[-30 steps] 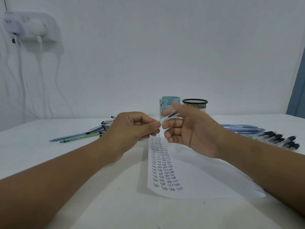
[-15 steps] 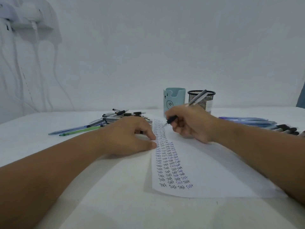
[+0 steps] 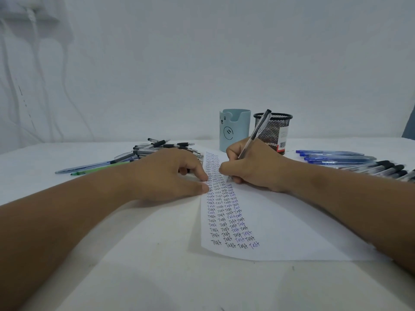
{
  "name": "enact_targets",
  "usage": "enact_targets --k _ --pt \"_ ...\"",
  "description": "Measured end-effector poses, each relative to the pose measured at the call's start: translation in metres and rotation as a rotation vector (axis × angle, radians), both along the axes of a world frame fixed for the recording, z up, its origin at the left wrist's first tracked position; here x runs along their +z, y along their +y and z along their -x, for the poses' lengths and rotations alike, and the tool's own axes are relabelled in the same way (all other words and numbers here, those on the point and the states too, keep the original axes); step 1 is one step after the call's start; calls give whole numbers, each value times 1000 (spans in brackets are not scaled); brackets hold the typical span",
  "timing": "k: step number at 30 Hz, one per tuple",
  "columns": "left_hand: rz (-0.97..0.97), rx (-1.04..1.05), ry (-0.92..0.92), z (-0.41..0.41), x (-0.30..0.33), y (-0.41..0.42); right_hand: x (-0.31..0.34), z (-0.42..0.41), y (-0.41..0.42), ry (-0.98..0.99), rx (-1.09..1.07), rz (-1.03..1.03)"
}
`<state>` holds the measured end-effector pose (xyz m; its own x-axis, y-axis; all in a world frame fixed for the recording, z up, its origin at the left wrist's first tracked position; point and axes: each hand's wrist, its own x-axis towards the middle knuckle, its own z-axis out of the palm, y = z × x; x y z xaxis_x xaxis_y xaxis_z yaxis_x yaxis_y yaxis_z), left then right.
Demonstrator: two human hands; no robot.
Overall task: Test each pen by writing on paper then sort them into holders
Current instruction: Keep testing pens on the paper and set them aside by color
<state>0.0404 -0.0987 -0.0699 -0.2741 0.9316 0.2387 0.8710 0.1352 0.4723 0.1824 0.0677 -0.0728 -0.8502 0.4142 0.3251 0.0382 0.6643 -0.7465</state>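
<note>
My right hand point(image 3: 251, 171) grips a clear pen point(image 3: 256, 133) with a dark end, its tip down on the white paper point(image 3: 280, 221) beside columns of the word "Test". My left hand point(image 3: 166, 176) rests on the table with its fingertips pressing the paper's left edge. Behind the hands stand a light blue bear holder point(image 3: 234, 129) and a black mesh holder point(image 3: 275, 133). A pile of pens point(image 3: 157, 149) lies at the back left. Blue pens point(image 3: 332, 157) and black-capped pens point(image 3: 381, 169) lie in rows at the right.
A green pen point(image 3: 98, 170) and a blue pen point(image 3: 89, 166) lie left of the pile. The white table point(image 3: 134, 277) meets a white wall at the back. Cables point(image 3: 45, 75) hang down the wall at the far left.
A second ago both hands held the pen in the air. The left hand then dropped onto the paper's edge, and the right hand brought the pen tip down and further along the paper.
</note>
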Motion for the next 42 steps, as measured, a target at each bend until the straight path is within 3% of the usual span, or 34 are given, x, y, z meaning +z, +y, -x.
enact_targets --k 42 --pt "21 15 26 -5 2 -2 -1 2 5 -28 20 -54"
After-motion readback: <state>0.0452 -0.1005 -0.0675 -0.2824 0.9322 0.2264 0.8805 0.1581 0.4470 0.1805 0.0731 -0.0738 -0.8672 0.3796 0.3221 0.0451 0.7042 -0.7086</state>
